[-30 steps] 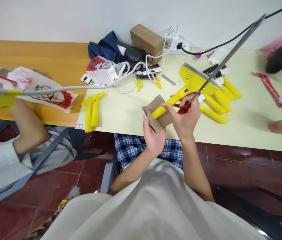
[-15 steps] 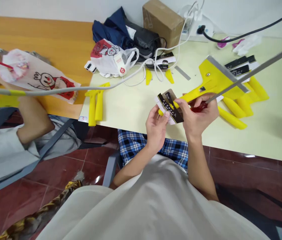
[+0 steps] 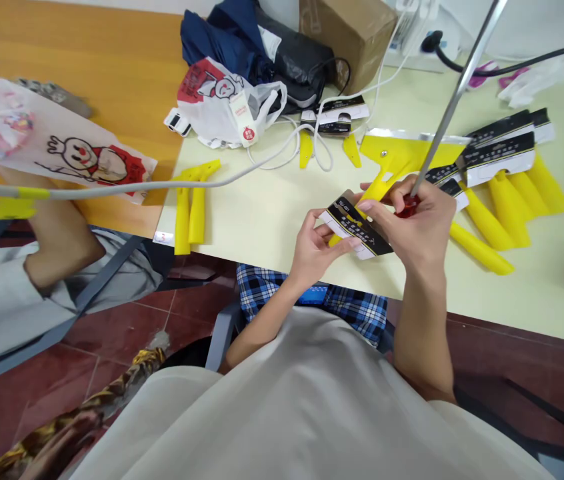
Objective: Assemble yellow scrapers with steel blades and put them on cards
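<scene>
Near the front edge of the table, my left hand (image 3: 311, 252) pinches a black and white cardboard label (image 3: 355, 228), which sits around the handle of a yellow scraper (image 3: 395, 152). The scraper's wide head and metal blade edge point away from me. My right hand (image 3: 427, 223) is closed around the red grip of a screwdriver (image 3: 451, 110), its long shaft slanting up to the right. The same hand's thumb and fingers also steady the scraper handle just above the label. The handle's lower end is partly hidden by the label and my left fingers.
Several labelled yellow scrapers (image 3: 509, 193) lie at the right. Two yellow handles (image 3: 189, 213) lie at the left, beneath a grey cable (image 3: 152, 185) crossing the view. Behind are a plastic bag (image 3: 212, 120), a carton (image 3: 347, 40) and a power strip. Another person sits at the left.
The scraper has swung so its head points more directly away, and the screwdriver shaft is steeper. The label sits slightly further up the handle. The whole view has shifted a little.
</scene>
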The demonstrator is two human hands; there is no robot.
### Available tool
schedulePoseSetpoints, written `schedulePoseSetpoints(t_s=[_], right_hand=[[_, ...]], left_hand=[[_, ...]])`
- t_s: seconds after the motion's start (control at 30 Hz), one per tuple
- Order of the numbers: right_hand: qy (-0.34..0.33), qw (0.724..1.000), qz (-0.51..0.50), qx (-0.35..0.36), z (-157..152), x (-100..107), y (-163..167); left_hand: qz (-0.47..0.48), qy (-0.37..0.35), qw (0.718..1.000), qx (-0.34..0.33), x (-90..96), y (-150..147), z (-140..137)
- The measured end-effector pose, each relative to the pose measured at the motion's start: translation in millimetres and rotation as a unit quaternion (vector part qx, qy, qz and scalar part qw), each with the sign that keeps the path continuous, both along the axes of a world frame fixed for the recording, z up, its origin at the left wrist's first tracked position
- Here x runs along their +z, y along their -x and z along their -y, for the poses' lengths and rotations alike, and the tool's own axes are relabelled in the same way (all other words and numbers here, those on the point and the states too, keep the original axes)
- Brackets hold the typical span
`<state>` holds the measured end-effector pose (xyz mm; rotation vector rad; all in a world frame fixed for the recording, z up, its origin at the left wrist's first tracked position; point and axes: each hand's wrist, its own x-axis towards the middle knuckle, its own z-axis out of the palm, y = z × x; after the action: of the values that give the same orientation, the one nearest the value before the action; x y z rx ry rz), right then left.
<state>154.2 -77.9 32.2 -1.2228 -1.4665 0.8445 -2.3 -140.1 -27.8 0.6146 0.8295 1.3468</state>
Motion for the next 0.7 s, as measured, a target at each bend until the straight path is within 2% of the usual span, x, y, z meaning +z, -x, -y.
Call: schedulePoseSetpoints(t_s=[0.07, 0.2, 0.37, 0.5, 0.7], right_hand=[[-0.037, 0.999, -0.032, -0.009, -5, 3, -5], [-0.118, 0.988, -0.061, -0.079, -18, 17, -21], [-0.199, 0.975, -0.066, -0.079, -37, 32, -33], [-0.172, 0.981, -0.068, -0.052, -53, 21, -32], [-0.061, 0.993, -0.104, -0.007, -69, -10, -27]], left_hand=[[0.001, -0.011, 1.000, 0.012, -2.6, -1, -1], [-0.006, -0.037, 0.999, -0.003, -10.3, -1, -3], [-0.031, -0.061, 0.997, -0.037, -20.2, 0, -6], [-0.057, -0.066, 0.996, -0.004, -20.5, -1, -10], [-0.087, -0.031, 0.994, 0.058, -10.4, -3, -9]])
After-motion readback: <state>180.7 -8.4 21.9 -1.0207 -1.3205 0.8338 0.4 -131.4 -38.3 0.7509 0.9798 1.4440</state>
